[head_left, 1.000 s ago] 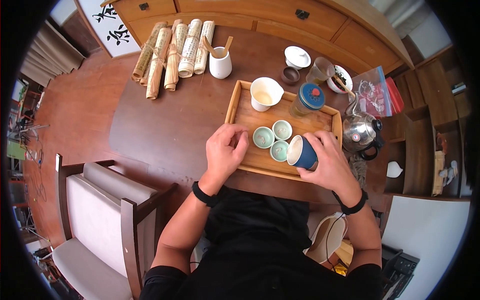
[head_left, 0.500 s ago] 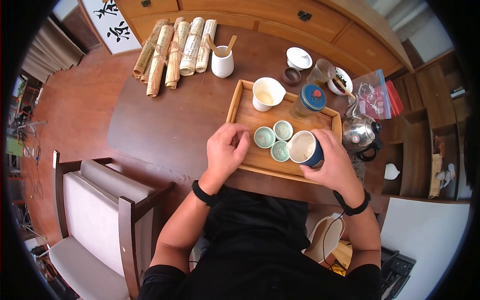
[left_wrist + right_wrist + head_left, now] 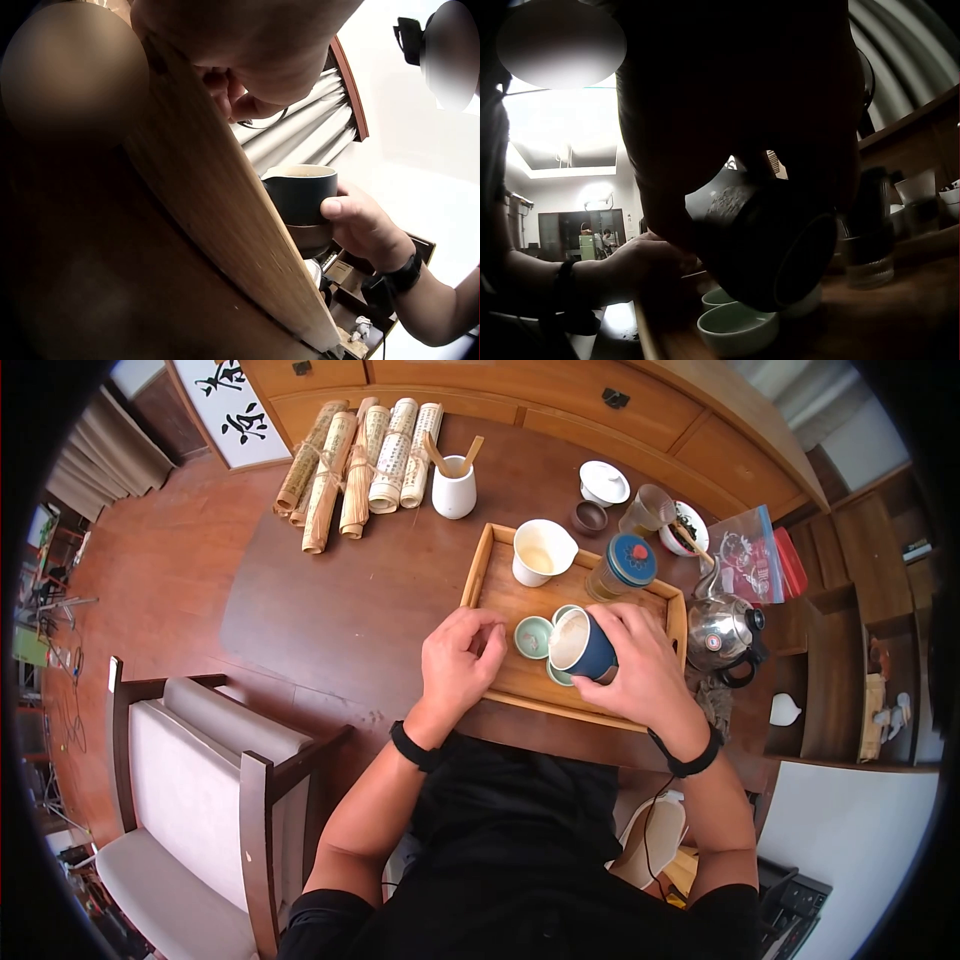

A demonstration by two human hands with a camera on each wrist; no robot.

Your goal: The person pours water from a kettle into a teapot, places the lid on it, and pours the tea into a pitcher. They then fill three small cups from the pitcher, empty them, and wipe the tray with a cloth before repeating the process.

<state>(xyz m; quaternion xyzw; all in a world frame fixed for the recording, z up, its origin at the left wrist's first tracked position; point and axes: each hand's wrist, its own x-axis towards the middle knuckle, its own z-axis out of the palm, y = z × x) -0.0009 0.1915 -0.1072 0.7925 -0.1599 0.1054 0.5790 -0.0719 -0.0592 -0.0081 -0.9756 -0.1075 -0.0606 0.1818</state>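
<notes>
My right hand (image 3: 648,668) grips a dark blue pitcher (image 3: 600,652) with a cream inside, thumb on the near side. The pitcher tilts to the left, its mouth over the small pale green cups. Of these three cups, the left one (image 3: 533,639) shows whole; the back cup (image 3: 563,610) and front cup (image 3: 558,675) are partly hidden behind the pitcher. The right wrist view shows the pitcher's dark underside close above a green cup (image 3: 737,330). My left hand (image 3: 458,658) rests at the wooden tray's (image 3: 472,568) left front edge, fingers loosely curled, holding nothing.
On the tray's back half stand a white pitcher (image 3: 540,556) with pale liquid and a blue-lidded glass jar (image 3: 622,565). A steel kettle (image 3: 718,628) is to the right. Behind are a white lidded bowl (image 3: 604,482), a brown cup (image 3: 589,517) and bamboo scrolls (image 3: 330,480).
The pitcher first tipped back more upright, its mouth facing up, then tilted left again and shifted left over the back and front cups. My left hand stayed at the tray edge.
</notes>
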